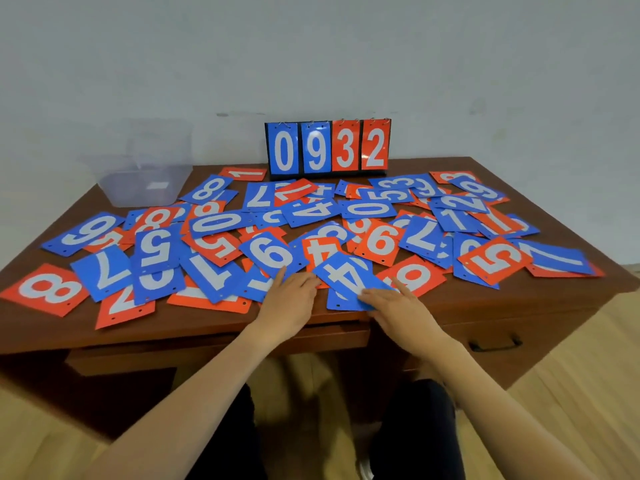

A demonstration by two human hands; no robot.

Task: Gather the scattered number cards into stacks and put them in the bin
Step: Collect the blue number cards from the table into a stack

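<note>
Brown wooden desk (519,306) against a pale wall, wood floor below, desk top nearly covered w/ scattered blue & red number cards (214,223), many overlapping. Clear plastic bin (145,185) sits at far-left corner, apart from the cards; a small white label shows inside, otherwise can't tell contents. Scoreboard (327,147) stands upright at back centre, reading 0 9 3 2, two blue then two red. Left hand (291,306) lies flat & open at near edge, fingertips touching a blue 6 card (270,254). Right hand (398,306) also open, fingers spread, resting on the near part of a blue 4 card (349,275), not gripping it. Blue 4 overlaps a red 4 card (318,251) just behind. Red 8 card (48,289) at near-left edge. Drawer handle (495,344) on desk front, right side.
</note>
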